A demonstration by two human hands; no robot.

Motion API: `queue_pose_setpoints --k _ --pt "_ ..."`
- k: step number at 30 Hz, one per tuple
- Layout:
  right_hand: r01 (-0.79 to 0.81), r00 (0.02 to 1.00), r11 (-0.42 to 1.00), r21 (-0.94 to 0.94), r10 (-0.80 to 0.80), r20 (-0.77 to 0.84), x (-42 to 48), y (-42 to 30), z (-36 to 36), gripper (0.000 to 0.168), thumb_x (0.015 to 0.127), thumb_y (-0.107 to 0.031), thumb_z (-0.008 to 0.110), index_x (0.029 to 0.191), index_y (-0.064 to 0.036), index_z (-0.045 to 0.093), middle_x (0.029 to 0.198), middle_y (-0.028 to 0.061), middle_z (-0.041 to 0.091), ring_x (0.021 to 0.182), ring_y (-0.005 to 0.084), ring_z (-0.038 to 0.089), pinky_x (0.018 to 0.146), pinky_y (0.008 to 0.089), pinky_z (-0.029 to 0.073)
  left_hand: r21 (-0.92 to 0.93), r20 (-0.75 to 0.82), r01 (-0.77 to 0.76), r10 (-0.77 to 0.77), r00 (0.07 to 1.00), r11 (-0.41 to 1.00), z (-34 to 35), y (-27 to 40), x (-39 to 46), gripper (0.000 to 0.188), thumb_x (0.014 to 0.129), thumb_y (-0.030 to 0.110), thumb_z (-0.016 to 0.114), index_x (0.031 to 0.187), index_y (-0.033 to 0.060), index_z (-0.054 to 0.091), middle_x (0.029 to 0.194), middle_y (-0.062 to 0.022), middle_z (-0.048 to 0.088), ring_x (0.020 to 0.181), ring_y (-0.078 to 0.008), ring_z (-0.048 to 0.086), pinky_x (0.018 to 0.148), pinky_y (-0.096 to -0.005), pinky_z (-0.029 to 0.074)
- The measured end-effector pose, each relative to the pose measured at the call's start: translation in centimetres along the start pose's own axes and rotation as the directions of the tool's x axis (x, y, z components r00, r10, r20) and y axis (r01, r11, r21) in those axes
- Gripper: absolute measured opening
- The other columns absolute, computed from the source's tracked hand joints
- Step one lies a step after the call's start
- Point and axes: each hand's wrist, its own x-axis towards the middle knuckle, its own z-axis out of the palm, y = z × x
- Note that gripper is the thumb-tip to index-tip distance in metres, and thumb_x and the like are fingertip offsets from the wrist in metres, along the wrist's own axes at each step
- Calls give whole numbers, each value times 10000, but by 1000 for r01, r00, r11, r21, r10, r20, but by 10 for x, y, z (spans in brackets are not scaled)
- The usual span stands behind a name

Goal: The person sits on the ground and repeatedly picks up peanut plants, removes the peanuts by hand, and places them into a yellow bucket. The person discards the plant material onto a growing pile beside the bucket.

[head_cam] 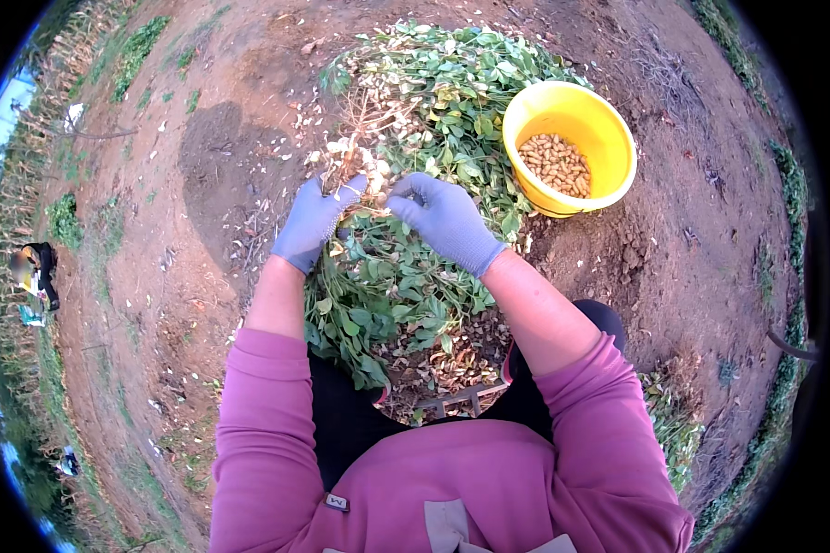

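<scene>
My left hand (316, 220), in a grey-blue knit glove, is closed around the base of a peanut plant whose roots and pale peanut pods (349, 157) stick up beyond the fingers. Just to the right, my right hand (443, 218), gloved alike, has its thumb and fingertips bent together at the edge of the pod cluster; whether a pod is between them cannot be told. Leafy green stems (380, 276) spread below both hands towards my lap. Beyond the hands lies a heap of peanut plants (463, 90). A yellow bucket (612, 152) at its right holds loose peanuts (555, 164).
Bare brown soil (138, 276) with scattered dry leaves surrounds the heap. More pulled plants (671, 428) lie at the lower right. A slatted object (472, 399) shows between my legs. Far left, a person (40, 269) is near tall dry plants (14, 207).
</scene>
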Motion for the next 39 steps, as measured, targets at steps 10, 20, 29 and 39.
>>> queue_pose_setpoints --k 10,20,29,39 --pt "72 992 940 -335 -34 118 -9 -33 14 409 909 -457 581 968 -53 605 747 177 650 734 370 652 678 462 517 60 -115 -136 142 983 989 12 -26 13 517 866 371 698 1183 -30 619 1054 -100 681 936 -148 626 836 -303 484" --pt "-89 990 986 141 73 117 -12 -15 -12 308 912 -374 609 1005 -80 621 838 148 652 714 260 636 716 368 502 -186 -110 -35 15 994 982 -6 -9 8 486 899 372 654 1204 -2 604 1023 -69 670 805 -116 636 625 -258 511" --pt "130 967 898 -419 -209 -147 -1 -8 1 322 855 -372 673 992 -106 556 900 99 654 806 305 662 647 410 505 -106 -28 40 -43 999 994 27 2 -5 439 885 374 677 1186 61 607 926 -10 631 672 -73 568 442 -228 428" --pt "117 980 851 -511 -181 -77 2 -11 4 332 854 -377 662 940 -74 558 783 142 660 750 328 669 630 440 507 -113 -12 66 -68 998 991 28 1 -8 465 881 371 683 1191 33 612 941 -21 650 780 -90 589 526 -247 454"
